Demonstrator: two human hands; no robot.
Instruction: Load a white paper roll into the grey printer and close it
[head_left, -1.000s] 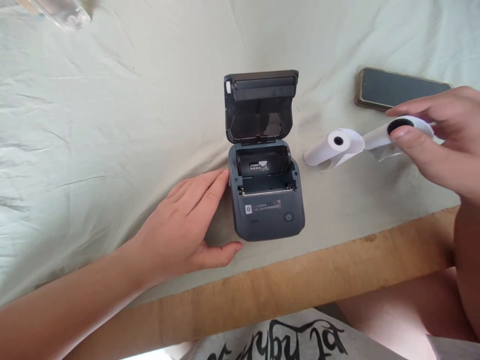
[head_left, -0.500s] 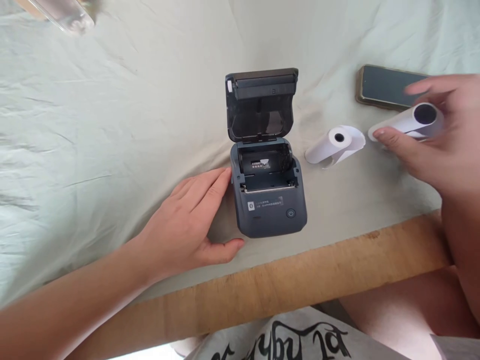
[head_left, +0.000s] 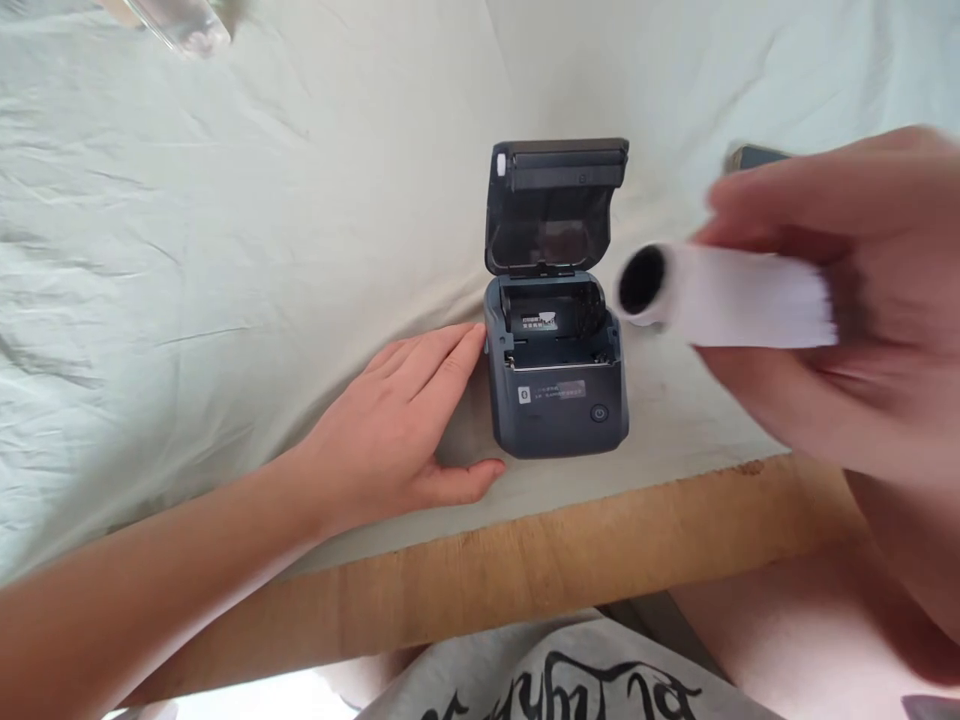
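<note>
Left hand [head_left: 397, 430] is laid loosely open, nothing gripped, fingertips rested against the dark blue-grey plastic printer [head_left: 559, 415]. Its black hinged lid [head_left: 551, 215] is already raised. Right of it, a white, dark-cored paper roll [head_left: 750, 295], not yet seated inside, is gripped by the curled right hand [head_left: 885, 300].

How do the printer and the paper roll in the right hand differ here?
Colour: the printer is dark blue-grey; the paper roll is white with a dark hole at one end.
Shape: the printer is boxy, its lid open; the paper roll is a cylinder.
Support: the printer sits on the cloth; the paper roll is gripped by the right hand.
Shared: both show a dark opening.
</note>
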